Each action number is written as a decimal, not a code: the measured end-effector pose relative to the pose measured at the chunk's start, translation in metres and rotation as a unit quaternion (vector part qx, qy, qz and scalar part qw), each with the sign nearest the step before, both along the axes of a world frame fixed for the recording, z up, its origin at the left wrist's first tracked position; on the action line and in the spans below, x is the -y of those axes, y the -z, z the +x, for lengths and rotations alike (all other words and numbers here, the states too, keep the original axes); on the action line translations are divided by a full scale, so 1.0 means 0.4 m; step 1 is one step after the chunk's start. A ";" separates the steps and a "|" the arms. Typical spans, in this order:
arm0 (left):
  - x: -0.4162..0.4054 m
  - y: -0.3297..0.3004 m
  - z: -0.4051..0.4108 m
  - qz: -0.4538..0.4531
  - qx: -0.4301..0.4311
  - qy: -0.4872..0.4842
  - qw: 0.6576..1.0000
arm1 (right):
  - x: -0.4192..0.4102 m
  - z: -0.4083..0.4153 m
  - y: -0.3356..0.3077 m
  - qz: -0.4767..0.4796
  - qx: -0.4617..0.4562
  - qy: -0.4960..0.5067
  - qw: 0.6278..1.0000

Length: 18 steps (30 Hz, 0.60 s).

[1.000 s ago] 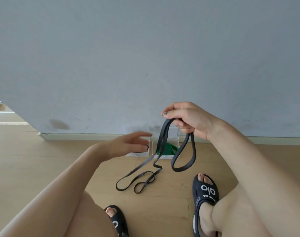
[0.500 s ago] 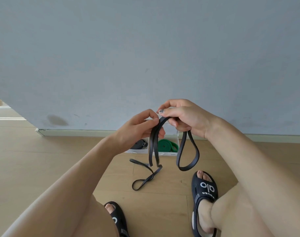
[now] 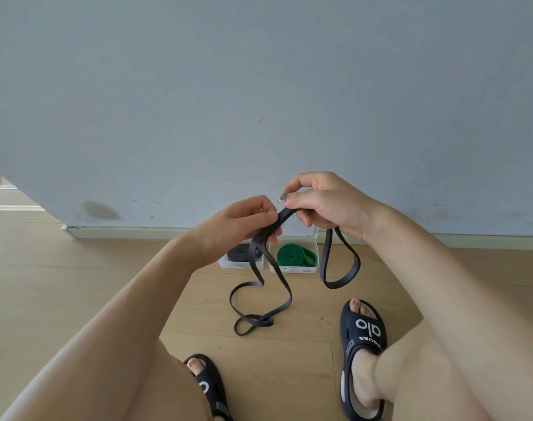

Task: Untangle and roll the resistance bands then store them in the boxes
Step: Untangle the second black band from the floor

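A long black resistance band (image 3: 285, 285) hangs between both hands above the wooden floor. My left hand (image 3: 238, 226) pinches it at the left, and my right hand (image 3: 323, 202) grips it at the right. A short loop dangles under the right hand; a longer twisted loop trails down from the left hand onto the floor. Behind, against the wall, stand two small clear boxes. The left box (image 3: 225, 264) holds a rolled black band (image 3: 242, 253). The right box (image 3: 315, 245) holds a rolled green band (image 3: 294, 255).
A grey wall with a pale skirting board (image 3: 137, 232) runs close behind the boxes. My feet in black sandals rest on the floor, one (image 3: 364, 332) at the right and one (image 3: 207, 384) at the bottom middle. My knees fill the lower corners.
My left hand has come up from open beside the band and now pinches it next to the right hand. The trailing loops have lifted and shifted on the floor.
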<state>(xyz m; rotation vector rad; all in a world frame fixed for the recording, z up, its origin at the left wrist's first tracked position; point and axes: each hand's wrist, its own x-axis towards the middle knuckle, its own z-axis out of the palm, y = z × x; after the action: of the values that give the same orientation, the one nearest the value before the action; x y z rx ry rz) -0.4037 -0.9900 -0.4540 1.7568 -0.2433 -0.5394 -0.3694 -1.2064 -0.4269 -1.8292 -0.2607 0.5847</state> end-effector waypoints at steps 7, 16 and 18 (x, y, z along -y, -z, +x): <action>0.005 -0.008 -0.005 0.048 0.086 -0.032 0.995 | -0.002 0.006 0.003 0.034 0.000 0.031 0.999; 0.020 -0.004 -0.009 0.059 0.066 -0.037 0.995 | 0.002 0.011 -0.001 0.037 0.003 0.056 0.998; 0.019 -0.005 -0.008 0.067 0.078 -0.045 0.994 | 0.009 0.014 -0.003 0.039 0.007 0.056 0.998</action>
<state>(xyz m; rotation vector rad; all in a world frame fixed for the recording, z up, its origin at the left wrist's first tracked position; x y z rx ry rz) -0.4069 -0.9977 -0.4519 1.9335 -0.2391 -0.3604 -0.3636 -1.2098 -0.4255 -1.7601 -0.1855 0.4769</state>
